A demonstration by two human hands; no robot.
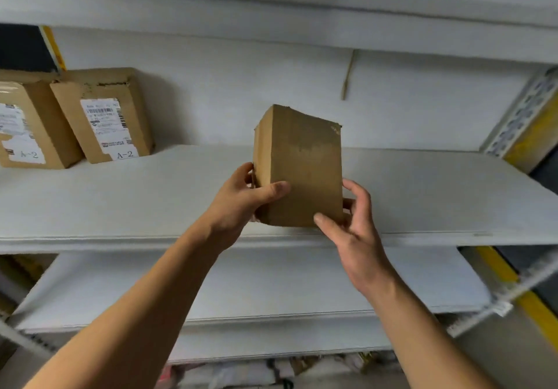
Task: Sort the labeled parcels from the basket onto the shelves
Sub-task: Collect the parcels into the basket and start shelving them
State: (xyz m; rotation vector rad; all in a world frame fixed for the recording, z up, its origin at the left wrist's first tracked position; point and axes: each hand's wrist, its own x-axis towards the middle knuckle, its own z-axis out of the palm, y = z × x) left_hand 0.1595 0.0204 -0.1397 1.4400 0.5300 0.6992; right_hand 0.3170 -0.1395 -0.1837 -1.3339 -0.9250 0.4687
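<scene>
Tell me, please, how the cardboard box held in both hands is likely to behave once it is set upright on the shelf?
The cardboard box looks fairly stiff: its faces stay flat under the grip of the left hand and right hand. It seems light, since fingertips alone carry it. Standing tall on its small end, it may tip if nudged on the shelf.

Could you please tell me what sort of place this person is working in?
Probably a parcel sorting or storage room: white shelves on a metal rack, two boxes labelled A-2, and both hands holding a cardboard parcel.
</scene>
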